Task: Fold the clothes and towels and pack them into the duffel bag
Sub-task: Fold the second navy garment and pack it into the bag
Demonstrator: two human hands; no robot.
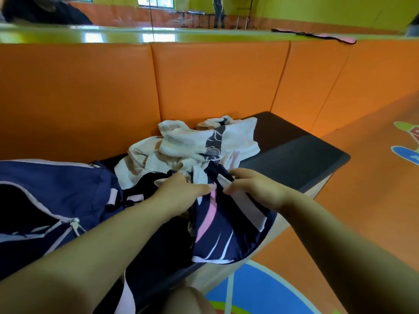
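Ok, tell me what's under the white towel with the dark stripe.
A crumpled cream cloth shows beneath it, on the dark bench. Whatever else lies under the towel is covered.

A navy duffel bag (56, 184) trimmed in pale pink, a navy garment (226, 225) streaked pink and white, and a cream towel (192, 143) with a dark patterned band; black bench (294, 155), orange wall padding (90, 91).
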